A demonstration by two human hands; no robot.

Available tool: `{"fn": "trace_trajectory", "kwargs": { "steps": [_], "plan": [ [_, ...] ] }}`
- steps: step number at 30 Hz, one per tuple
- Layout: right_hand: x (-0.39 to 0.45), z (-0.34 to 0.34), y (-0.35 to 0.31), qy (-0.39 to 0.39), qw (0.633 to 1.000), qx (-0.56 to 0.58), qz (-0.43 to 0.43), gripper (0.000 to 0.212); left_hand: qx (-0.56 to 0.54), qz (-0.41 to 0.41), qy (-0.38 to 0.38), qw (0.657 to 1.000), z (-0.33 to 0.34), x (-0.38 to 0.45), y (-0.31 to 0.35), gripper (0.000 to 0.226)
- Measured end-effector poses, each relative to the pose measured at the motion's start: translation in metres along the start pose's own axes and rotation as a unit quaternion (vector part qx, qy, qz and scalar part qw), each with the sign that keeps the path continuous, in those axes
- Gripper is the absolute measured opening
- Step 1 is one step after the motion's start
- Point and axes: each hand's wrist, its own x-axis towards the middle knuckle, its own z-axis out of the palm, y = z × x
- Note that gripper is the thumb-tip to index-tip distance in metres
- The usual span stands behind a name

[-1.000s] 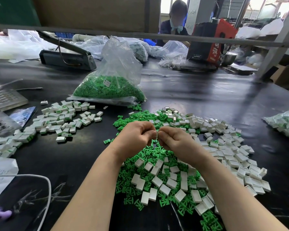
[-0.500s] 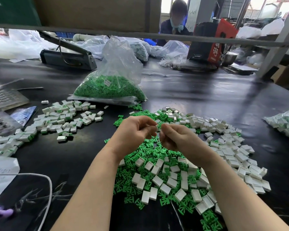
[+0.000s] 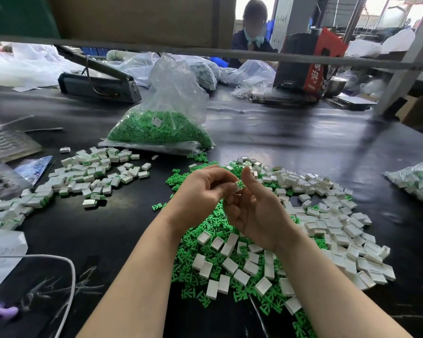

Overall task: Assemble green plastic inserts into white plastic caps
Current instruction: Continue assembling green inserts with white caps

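1. White cap (image 3: 238, 186) with green insert seated in it, held mid-air between both hands above the loose pile (image 3: 254, 252) of caps and inserts.
2. Left hand (image 3: 200, 191) pinches the cap at its fingertips; right hand (image 3: 254, 206) palm-up, fingers curled under the cap, thumb raised.
3. Assembled pieces (image 3: 88, 176) heaped left; bag of green inserts (image 3: 161, 128) behind.
4. Black table (image 3: 303, 142); another person seated across.

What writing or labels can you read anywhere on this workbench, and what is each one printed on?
Red and black box: large white Chinese characters on its red side, cut off by the shelf bar, not readable with confidence; small white print on the black side, too small.
Sticker on the bag of green inserts: printed, too small to read.
Paper sheet at left: faint lines, blurred.
Nothing else legible.
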Motion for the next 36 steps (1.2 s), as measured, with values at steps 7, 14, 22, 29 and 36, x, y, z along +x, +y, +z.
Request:
{"fn": "trace_trajectory", "kwargs": {
  "steps": [7, 14, 22, 29, 36],
  "plan": [
    [-0.0008, 0.001, -0.0003, -0.012, 1.0, 0.013, -0.009, 0.046, -0.013, -0.005, -0.01, 1.0, -0.0009, 0.0002, -0.0011, 0.009],
    [-0.0001, 0.0006, 0.0013, -0.013, 0.999, 0.036, -0.016, 0.044, -0.046, -0.008, -0.018, 0.999, -0.0021, 0.0008, -0.0016, 0.011],
    [-0.0006, 0.0018, 0.0017, -0.007, 1.0, 0.023, -0.016, 0.042, -0.037, -0.007, -0.03, 0.999, -0.0039, 0.0004, -0.0033, 0.013],
    [-0.0023, 0.0048, 0.0004, -0.019, 1.0, -0.007, 0.01, 0.049, -0.022, -0.006, -0.037, 0.999, -0.003, -0.0002, -0.0033, 0.012],
    [-0.0036, 0.0034, -0.001, -0.024, 1.0, 0.002, -0.004, 0.04, -0.025, -0.011, -0.054, 0.998, -0.0027, -0.0009, -0.0009, 0.011]
  ]
}}
